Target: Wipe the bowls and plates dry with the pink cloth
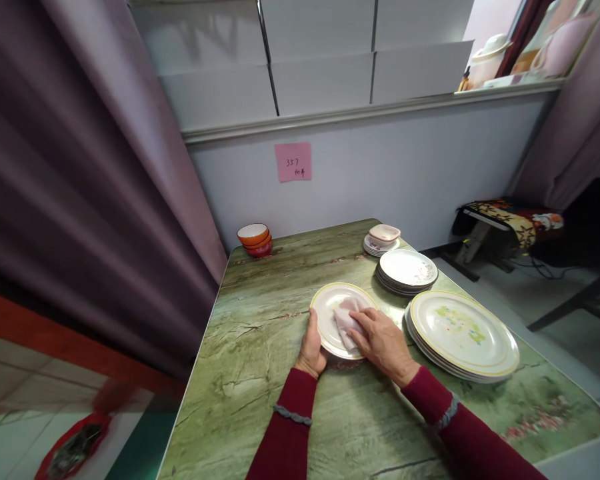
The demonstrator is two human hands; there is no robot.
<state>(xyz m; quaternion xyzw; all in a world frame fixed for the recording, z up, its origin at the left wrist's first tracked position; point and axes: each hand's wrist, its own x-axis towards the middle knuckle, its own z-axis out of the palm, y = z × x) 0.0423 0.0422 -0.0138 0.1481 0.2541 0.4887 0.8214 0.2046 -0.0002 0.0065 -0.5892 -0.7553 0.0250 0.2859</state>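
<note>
A white plate with a yellow rim is held a little above the green table, tilted towards me. My left hand grips its left edge, thumb on the rim and the other fingers hidden underneath. Bunched under the fingers of my right hand is a pale pink cloth, pressed against the plate's face. Just right of my right hand lies a stack of large oval plates with yellow rims and a floral print.
Behind the oval plates stand a stack of dark-rimmed round plates and small saucers topped by a square bowl. Orange and red bowls sit at the table's far left corner. A pink note is stuck on the wall.
</note>
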